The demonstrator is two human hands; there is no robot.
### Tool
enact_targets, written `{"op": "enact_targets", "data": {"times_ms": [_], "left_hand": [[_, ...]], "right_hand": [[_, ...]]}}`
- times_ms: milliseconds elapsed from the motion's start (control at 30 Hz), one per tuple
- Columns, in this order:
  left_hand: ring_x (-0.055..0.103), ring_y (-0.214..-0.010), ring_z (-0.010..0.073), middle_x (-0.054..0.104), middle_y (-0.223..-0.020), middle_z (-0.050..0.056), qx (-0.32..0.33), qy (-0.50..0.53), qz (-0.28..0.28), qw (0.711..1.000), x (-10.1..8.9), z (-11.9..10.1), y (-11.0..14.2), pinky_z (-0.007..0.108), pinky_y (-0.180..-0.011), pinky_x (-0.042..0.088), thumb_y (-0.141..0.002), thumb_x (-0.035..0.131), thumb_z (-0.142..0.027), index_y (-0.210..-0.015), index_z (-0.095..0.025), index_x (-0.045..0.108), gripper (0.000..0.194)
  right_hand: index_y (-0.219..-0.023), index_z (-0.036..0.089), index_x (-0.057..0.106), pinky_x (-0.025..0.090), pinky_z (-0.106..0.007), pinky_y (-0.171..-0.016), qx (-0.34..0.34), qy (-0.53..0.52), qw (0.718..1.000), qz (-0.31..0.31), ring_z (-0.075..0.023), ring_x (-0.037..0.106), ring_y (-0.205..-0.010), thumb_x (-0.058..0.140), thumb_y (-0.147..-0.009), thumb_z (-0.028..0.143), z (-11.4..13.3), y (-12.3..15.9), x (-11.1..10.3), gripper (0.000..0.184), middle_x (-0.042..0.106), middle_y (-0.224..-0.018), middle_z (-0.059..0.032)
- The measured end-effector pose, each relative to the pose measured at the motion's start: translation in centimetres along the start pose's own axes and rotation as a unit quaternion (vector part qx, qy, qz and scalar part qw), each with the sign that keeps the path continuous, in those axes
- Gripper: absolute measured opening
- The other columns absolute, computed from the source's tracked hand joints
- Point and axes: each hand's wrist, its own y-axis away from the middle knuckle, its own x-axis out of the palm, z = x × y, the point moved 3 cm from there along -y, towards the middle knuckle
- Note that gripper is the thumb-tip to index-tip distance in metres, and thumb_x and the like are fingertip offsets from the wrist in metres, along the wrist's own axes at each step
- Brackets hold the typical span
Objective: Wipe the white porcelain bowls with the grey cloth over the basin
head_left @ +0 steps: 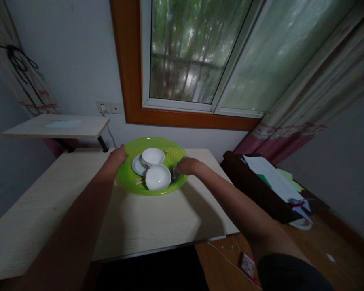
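- Left hand [119,154] is placed at the left rim of the green tray [174,151]; fingers are curled over the edge and the rim is gripped.
- Right hand [188,165] is set across the tray's right rim, fingers bent inward and down. Something greyish [176,174] is seen under the fingertips; whether it is grasped, and how far the hand is closed, cannot be told.
- Green tray is supported on the pale wooden table [145,222], between the two hands. Whether its whole base is rested flat cannot be made out.
- On the tray, left of its middle: rear bowl [153,155], white, upright, with a lower rim glimpsed beneath; white plate [137,165], partly covered by it.
- On the tray, nearer the front rim: front bowl [158,177], white, upright. Pale sticks [139,181] are laid just left of it, their far ends hidden by it.
- Left of the tray and farther back: small raised shelf [92,126] carried on black legs, a paper sheet [63,123] laid on top.
- Beyond the tray: wall sockets [109,107] to the left, window [200,52] framed in brown wood above.
- Well right of the tray: dark box [251,186], topped with papers [269,173]; patterned curtain [306,89] hung behind.
- Below the tray, to the right, on the floor: pink booklet [247,266], blurred, with a white cable [227,260] run just beside it.
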Motion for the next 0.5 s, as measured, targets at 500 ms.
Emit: {"op": "enact_targets", "data": {"times_ms": [500], "left_hand": [[0.07, -0.114, 0.0364, 0.068, -0.128, 0.026, -0.009, -0.006, -0.01, 1.0, -0.3, -0.4, 0.7, 0.039, -0.086, 0.054, -0.092, 0.057, -0.032, -0.142, -0.013, 0.048, 0.054]], "right_hand": [[-0.129, 0.013, 0.072, 0.051, -0.042, -0.102, -0.158, -0.179, 0.969, 0.057, -0.0329, 0.068, -0.12, 0.02, -0.103, 0.072, 6.5, 6.3, -0.4, 0.083, 0.072, -0.129, -0.0207]]}}
